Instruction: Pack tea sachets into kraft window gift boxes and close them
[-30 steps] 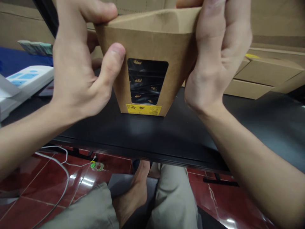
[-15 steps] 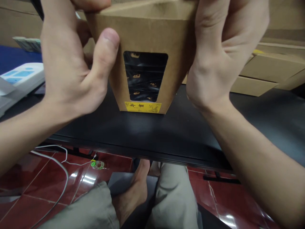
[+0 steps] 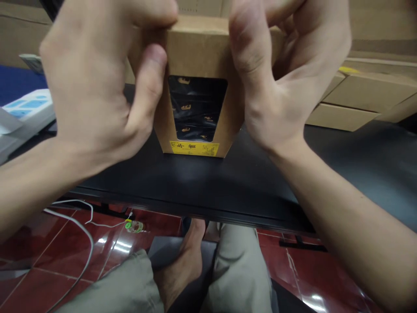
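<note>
A brown cardboard box [image 3: 198, 52] stands upright on the black table [image 3: 195, 187]. Through its clear front window several black packets [image 3: 197, 108] with gold print show. A yellow label [image 3: 194, 148] with dark characters runs along the bottom of its front. My left hand [image 3: 97, 78] grips the box's left side, thumb on the front edge and a bent finger at the top corner. On the right, my right hand [image 3: 280, 74] clasps the upper corner, with its thumb over the top front edge. The far fingers of both hands are partly hidden behind the box.
More cardboard boxes [image 3: 371, 93] are stacked at the right back. A white device with blue panels [image 3: 28, 104] lies at the left, near a blue surface [image 3: 19, 80]. White cables [image 3: 87, 234] hang below the table's front edge, by a clear bottle [image 3: 134, 226] on the red floor.
Both hands have moved inward over the box's top corners, the right thumb now across the top front edge. The top looks narrower and flatter; the base has hardly moved.
</note>
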